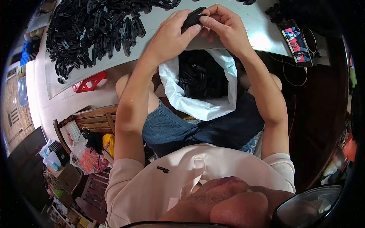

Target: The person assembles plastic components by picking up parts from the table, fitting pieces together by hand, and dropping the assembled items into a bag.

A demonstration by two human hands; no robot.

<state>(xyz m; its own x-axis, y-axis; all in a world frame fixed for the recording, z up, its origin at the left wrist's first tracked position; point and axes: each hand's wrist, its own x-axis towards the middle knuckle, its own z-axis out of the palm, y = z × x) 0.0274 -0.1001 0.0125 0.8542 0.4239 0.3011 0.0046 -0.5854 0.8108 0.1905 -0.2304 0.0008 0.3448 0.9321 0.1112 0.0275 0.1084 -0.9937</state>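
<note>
Black part (194, 18) is being held up by the near edge of the pale table (262, 32), just beyond the open white bag (176, 97). It's pinched from both sides: the left hand (172, 32) is closed on it with thumb and fingers, and the right hand (224, 27) has it gripped too. Looks like the fiddly two-handed bit, though whether it's being fitted or just checked can't be told. For the next move, a light, steady pinch is probably called for. Similar pieces are heaped (95, 36) at left, with dark ones bagged below.
</note>
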